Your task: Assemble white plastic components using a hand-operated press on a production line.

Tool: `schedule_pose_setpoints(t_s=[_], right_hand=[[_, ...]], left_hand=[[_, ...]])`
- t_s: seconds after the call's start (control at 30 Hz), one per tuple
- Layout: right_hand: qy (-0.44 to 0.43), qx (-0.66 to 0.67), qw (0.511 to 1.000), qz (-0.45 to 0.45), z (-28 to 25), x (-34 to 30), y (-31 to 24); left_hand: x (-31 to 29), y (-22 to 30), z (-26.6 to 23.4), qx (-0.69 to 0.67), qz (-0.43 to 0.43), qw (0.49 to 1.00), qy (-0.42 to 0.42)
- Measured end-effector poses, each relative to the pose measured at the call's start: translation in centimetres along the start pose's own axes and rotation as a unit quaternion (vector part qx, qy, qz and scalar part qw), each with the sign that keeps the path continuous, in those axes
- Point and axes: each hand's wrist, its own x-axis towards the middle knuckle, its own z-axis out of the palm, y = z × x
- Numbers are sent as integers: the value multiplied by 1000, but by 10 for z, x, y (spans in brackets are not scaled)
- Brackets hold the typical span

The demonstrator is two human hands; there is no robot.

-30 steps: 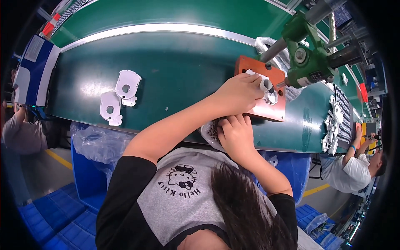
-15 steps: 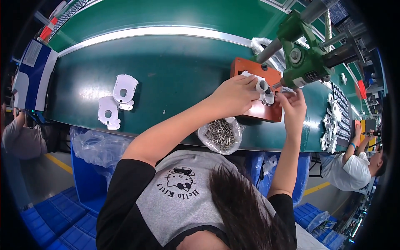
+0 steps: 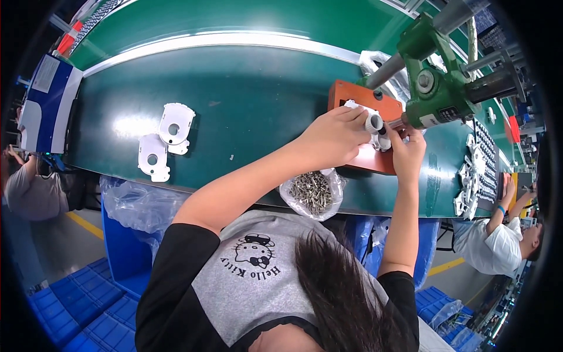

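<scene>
A white plastic part with a round tube (image 3: 373, 122) sits on the orange fixture block (image 3: 375, 162) under the press. My left hand (image 3: 335, 136) is closed on this part from its left side, fingers over its upper edge. From the right, my right hand (image 3: 409, 154) reaches in with thumb and fingertips pinched beside the tube, close to the tip of the green press (image 3: 437, 94). Anything between those fingertips is too small or hidden to make out. Just below the block, a clear plastic bag (image 3: 312, 193) holds many small metal pins or screws.
Two white plastic plates (image 3: 175, 129) lie overlapping on the green bench (image 3: 246, 117) at left. More white parts (image 3: 467, 182) and a dark tray (image 3: 485, 158) lie at right. A blue-and-white machine (image 3: 50, 105) stands at the far left. A co-worker (image 3: 492, 240) sits at right.
My right hand has moved left and in toward the tube, its fingers drawing together near the press tip. My left hand stays on the white part. The view has shifted slightly.
</scene>
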Motion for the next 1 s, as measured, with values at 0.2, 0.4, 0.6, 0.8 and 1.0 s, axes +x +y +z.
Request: schedule_pose_setpoints(t_s=[0.2, 0.4, 0.6, 0.8, 1.0], right_hand=[[-11, -3, 1000, 6, -1, -4, -2], [-1, -23, 1000, 14, -2, -3, -4], [-47, -135, 982, -121, -7, -15, 3], [-89, -400, 894, -182, -12, -45, -9], [194, 158, 968, -27, -109, 72, 44]], left_hand=[[1, 1, -8, -21, -40, 995, -89], [2, 1, -10, -18, -35, 996, -86], [2, 2, -8, -23, -39, 995, -86], [-1, 1, -7, -24, -40, 996, -72], [-7, 0, -6, 7, -10, 1000, 19]])
